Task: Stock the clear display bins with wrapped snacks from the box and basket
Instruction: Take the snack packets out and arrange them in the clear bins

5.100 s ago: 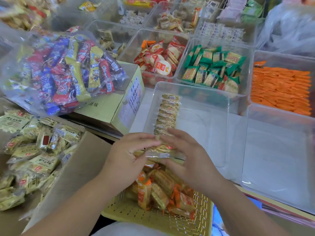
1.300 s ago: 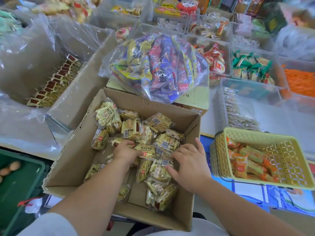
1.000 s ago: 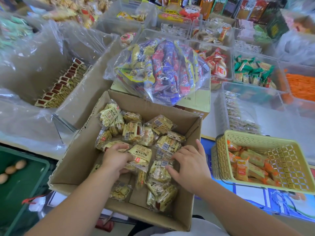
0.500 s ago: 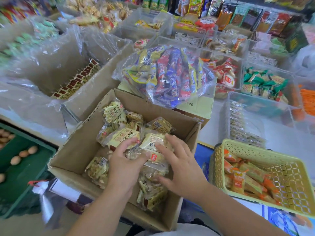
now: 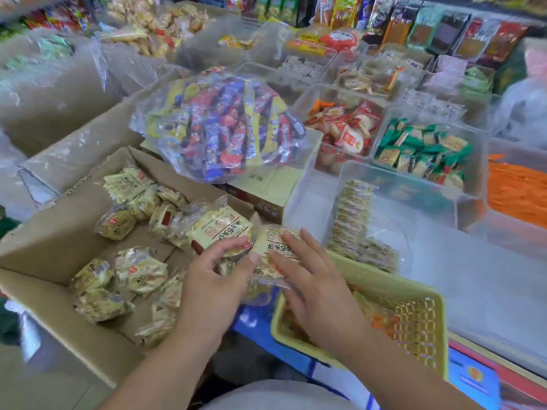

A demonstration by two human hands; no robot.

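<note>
Over the near right corner of the cardboard box (image 5: 44, 241), the person holds a clutch of pale yellow wrapped snacks (image 5: 220, 229) between both hands. The left hand (image 5: 211, 282) has its fingers and thumb curled round the bundle from the near side, gripping it. The right hand (image 5: 321, 291) lies against the bundle's right end with its fingers spread and fairly straight, pressing rather than clasping. The bundle is lifted above the loose packets (image 5: 139, 270) of the same kind that lie scattered on the box floor.

Just right of the hands sits the yellow basket (image 5: 414, 318), with orange-wrapped snacks (image 5: 381, 321) in its bottom. The right forearm passes over its near left corner. Behind the basket, on the white worktop (image 5: 305, 199), stands a clear bin (image 5: 396, 184). One row of small packets (image 5: 352, 214) stands on edge along its left wall, with a few more at the near end of the row.

Behind the box, a clear bag of mixed blue, red and yellow bars (image 5: 219, 125) rests on a smaller yellow carton (image 5: 272, 184). Further back, other bins hold red-and-white packets (image 5: 346, 131), green packets (image 5: 423, 146) and, at the far right, orange ones (image 5: 518, 190). Everything round the hands is slightly blurred.
</note>
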